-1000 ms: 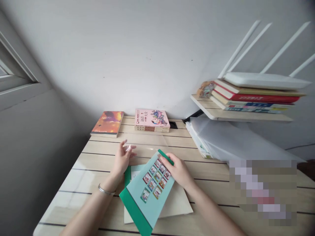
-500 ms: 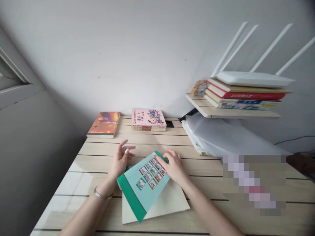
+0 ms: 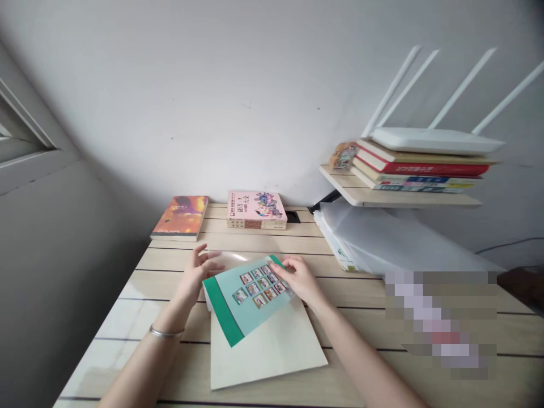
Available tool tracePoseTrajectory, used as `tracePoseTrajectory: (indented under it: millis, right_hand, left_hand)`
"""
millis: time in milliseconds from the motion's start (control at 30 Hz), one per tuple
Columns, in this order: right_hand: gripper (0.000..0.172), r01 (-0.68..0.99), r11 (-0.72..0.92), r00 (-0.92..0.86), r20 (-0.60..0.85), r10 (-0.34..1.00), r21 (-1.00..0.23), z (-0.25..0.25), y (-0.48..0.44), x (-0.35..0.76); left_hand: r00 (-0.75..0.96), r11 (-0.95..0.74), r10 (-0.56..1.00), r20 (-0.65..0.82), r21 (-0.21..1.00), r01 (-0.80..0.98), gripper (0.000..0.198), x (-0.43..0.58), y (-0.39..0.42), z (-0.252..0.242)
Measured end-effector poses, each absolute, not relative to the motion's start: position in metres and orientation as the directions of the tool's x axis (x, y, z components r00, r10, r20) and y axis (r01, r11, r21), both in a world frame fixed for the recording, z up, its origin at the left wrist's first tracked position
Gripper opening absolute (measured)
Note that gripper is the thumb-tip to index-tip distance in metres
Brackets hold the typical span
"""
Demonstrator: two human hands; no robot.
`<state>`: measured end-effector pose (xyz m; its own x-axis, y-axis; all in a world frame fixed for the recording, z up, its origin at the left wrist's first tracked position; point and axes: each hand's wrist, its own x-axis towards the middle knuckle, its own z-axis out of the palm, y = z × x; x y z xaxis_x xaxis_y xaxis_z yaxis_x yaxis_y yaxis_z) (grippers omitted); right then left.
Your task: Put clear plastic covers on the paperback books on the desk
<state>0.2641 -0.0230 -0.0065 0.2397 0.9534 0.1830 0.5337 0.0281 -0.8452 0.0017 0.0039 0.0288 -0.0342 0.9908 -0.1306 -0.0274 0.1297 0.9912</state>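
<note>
A book cover (image 3: pixel 242 303), light teal with green bands and small printed pictures, lies tilted over a cream-coloured book or sheet (image 3: pixel 267 362). My right hand (image 3: pixel 300 277) grips the cover's upper right corner, thumb on top and fingers behind the edge. My left hand (image 3: pixel 195 277), a bangle on its wrist, is at the cover's upper left with its fingers apart and slightly bent. Beside those fingers a clear plastic film (image 3: pixel 232 258) shows behind the cover; whether they pinch it is unclear.
An orange book (image 3: pixel 181 218) and a pink book (image 3: pixel 257 209) lie at the table's back edge. On the right, a small shelf (image 3: pixel 374 196) carries stacked books (image 3: pixel 420 168) and a white router (image 3: pixel 437 139). Below it are papers under translucent plastic (image 3: pixel 391 235). A blurred patch covers the lower right.
The teal cover's lower end has swung up and left, exposing more of the cream surface. My left hand has shifted slightly left; my right hand still holds the corner.
</note>
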Motion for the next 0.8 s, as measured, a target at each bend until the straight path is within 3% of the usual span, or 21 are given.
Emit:
tracePoseTrajectory:
  millis: [67, 133, 200, 233, 300, 400, 567, 700, 800]
  right_hand:
    - [0.042, 0.589, 0.043, 0.276, 0.251, 0.928, -0.807, -0.009, -0.028, 0.264]
    - [0.040, 0.664, 0.032, 0.261, 0.272, 0.926, -0.747, -0.010, -0.033, 0.265]
    - [0.039, 0.722, -0.003, 0.236, 0.242, 0.941, -0.692, -0.009, -0.037, 0.265]
    - [0.039, 0.742, -0.022, 0.224, 0.216, 0.950, -0.670, -0.007, -0.039, 0.265]
    - [0.039, 0.777, -0.054, 0.203, 0.167, 0.965, -0.627, -0.002, -0.043, 0.264]
    - [0.038, 0.836, -0.091, 0.193, 0.136, 0.972, -0.541, 0.010, -0.047, 0.260]
    - [0.040, 0.902, -0.155, 0.205, 0.085, 0.975, -0.403, 0.027, -0.047, 0.256]
    - [0.038, 0.919, -0.172, 0.196, 0.034, 0.980, -0.354, 0.031, -0.040, 0.256]
    - [0.038, 0.925, -0.175, 0.188, 0.005, 0.982, -0.338, 0.029, -0.034, 0.257]
  left_hand:
    - [-0.246, 0.087, 0.969, -0.034, 0.974, 0.207, 0.066, -0.001, 0.006, 0.032]
    - [-0.272, -0.107, 0.924, 0.267, 0.866, 0.488, 0.061, 0.001, 0.005, 0.035]
    - [0.015, -0.386, 0.852, 0.523, 0.610, 0.692, 0.043, 0.008, 0.003, 0.038]
    - [0.216, -0.517, 0.806, 0.552, 0.478, 0.710, 0.034, 0.012, 0.003, 0.038]
    - [0.538, -0.694, 0.716, 0.445, 0.362, 0.623, 0.023, 0.021, 0.007, 0.038]
    - [0.727, -0.756, 0.640, 0.248, 0.374, 0.538, 0.019, 0.028, 0.025, 0.041]
    - [0.650, -0.620, 0.756, 0.075, 0.401, 0.674, 0.025, 0.025, 0.031, 0.079]
    - [0.653, -0.616, 0.753, -0.080, 0.263, 0.743, 0.039, 0.036, -0.020, 0.103]
    - [0.643, -0.628, 0.744, -0.182, 0.140, 0.766, 0.061, 0.052, -0.059, 0.094]
